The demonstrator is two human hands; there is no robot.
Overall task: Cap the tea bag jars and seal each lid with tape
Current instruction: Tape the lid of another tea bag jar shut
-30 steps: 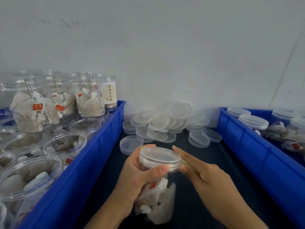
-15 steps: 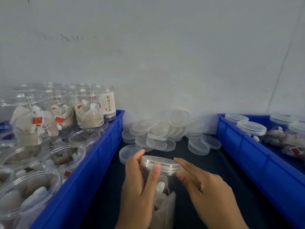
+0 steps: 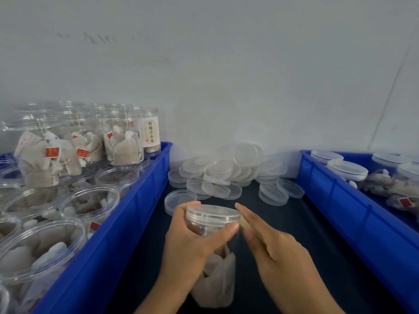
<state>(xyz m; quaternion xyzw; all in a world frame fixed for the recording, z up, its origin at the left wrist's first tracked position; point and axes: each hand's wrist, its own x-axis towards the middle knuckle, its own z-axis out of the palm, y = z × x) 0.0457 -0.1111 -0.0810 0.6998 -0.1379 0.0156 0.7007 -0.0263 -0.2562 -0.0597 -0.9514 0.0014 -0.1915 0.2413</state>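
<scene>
Two blue bins flank a dark table — the left bin packed with open jars of tea bags, the right bin holding capped ones. Loose lids lie heaped by the wall. The left hand grips the jar, its lid on. The right hand lays straight fingers by the rim — on tape, perhaps; it's blurred.
</scene>
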